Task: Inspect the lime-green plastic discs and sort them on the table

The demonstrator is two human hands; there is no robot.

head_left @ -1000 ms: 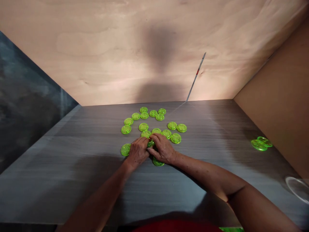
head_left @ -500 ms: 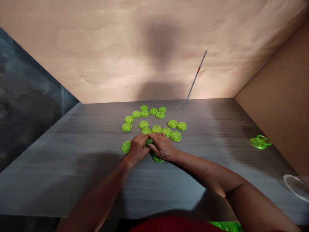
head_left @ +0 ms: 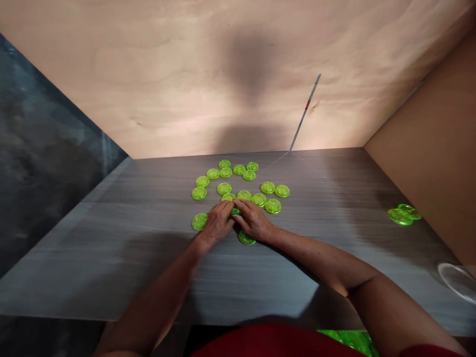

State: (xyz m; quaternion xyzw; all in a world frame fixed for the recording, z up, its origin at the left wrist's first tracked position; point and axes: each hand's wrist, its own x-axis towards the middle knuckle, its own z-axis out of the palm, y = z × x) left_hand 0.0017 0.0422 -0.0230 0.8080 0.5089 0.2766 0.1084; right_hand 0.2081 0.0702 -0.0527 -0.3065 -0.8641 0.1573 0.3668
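Observation:
My left hand (head_left: 218, 221) and my right hand (head_left: 254, 219) meet over the grey table, fingertips almost touching. Between them shows a green translucent plastic disc (head_left: 236, 211), partly covered, with the fingers of both hands curled round it. Just below my right hand another green disc (head_left: 247, 238) peeks out. To the left of my left hand lies one more disc (head_left: 199, 221), its edge tucked by the fingers. Ahead of the fingertips, discs (head_left: 244, 196) lie in a loose row, one partly hidden. My thumbs and the undersides of both hands are mostly out of sight.
Several more green discs (head_left: 225, 172) form a curve farther back. Overlapping discs (head_left: 400, 216) lie by the right-hand panel (head_left: 439, 148). A clear round rim (head_left: 455, 280) stands at the right edge. Green pieces (head_left: 349, 341) show below the table's front edge. A wooden panel (head_left: 167, 89) closes the back.
The view has shifted slightly, so everything sits a little higher and farther right. My hands keep nearly the same pose around the disc, and the other discs keep their arrangement.

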